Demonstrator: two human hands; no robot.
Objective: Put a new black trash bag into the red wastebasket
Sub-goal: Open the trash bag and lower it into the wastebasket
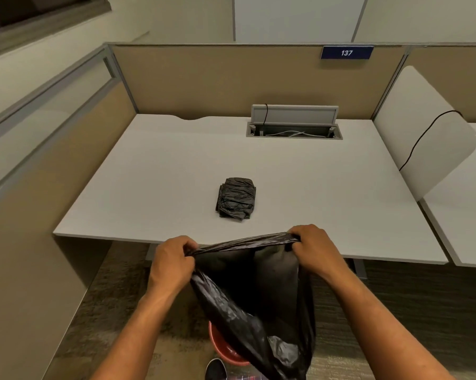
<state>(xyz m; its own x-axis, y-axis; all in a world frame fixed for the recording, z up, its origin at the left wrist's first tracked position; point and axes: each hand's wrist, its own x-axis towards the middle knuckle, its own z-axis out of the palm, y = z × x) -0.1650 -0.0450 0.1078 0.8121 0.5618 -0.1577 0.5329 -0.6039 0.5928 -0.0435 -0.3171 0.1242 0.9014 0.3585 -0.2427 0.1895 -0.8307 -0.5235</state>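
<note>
Both hands stretch a black trash bag over the red wastebasket.

The left hand (173, 260) and right hand (314, 249) are each closed on the rim of the black trash bag (254, 303), pulling its mouth left to right; the bag hangs long-axis down, partly hiding the red wastebasket (221, 345) on the carpet. A folded stack of bags (236, 198) lies on the white desk (176, 174), beyond the hands, in a tan-walled cubicle.

Even, warm indoor light from overhead; no harsh glare. Pale surface (176, 171) evenly lit, soft shadow beneath its front edge onto carpet (395, 311). Wide-angle bending bows partition (231, 78) lines toward the edges. Slight softness overall; black bag (258, 297) folds show dull sheen.
</note>
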